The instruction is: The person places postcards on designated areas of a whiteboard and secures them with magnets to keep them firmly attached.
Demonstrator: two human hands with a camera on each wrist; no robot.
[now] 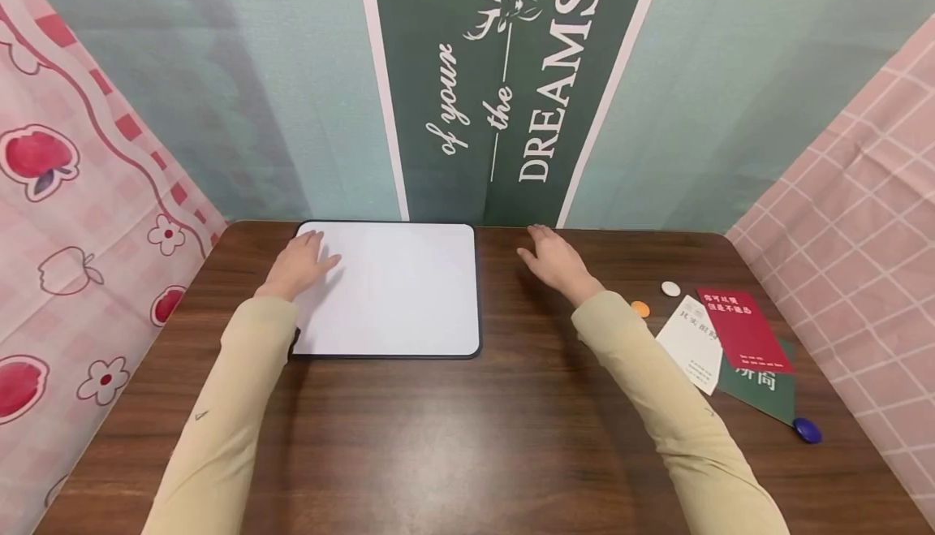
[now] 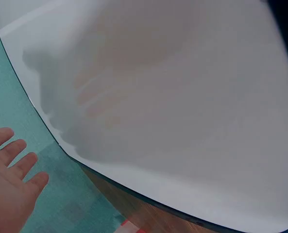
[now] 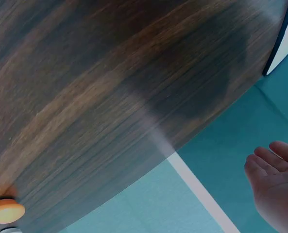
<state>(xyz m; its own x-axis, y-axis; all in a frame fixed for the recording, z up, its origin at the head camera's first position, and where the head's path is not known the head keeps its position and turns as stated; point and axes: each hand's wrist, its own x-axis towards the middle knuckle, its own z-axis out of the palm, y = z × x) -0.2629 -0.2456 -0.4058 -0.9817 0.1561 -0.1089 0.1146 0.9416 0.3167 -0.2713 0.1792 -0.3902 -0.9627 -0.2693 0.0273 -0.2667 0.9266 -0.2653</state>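
Note:
A whiteboard (image 1: 394,291) with a thin black frame lies flat on the left half of the wooden table. Over its left edge my left hand (image 1: 295,265) hovers with fingers extended and thumb apart. In the left wrist view this left hand (image 2: 12,179) shows spread fingers, and its shadow and faint reflection fall on the white surface. To the right of the board, my right hand (image 1: 557,261) is held above bare wood near the back edge. Its fingers are extended and hold nothing; the right wrist view shows the same hand (image 3: 277,182) with palm visible.
Right of my right arm lie a white card (image 1: 692,344), a red card (image 1: 745,328) and a green card (image 1: 763,389), overlapping. Around them sit round orange (image 1: 640,308), white (image 1: 670,289) and dark blue (image 1: 807,430) button-like pieces. Fabric curtains (image 1: 292,72) stand behind and at both sides.

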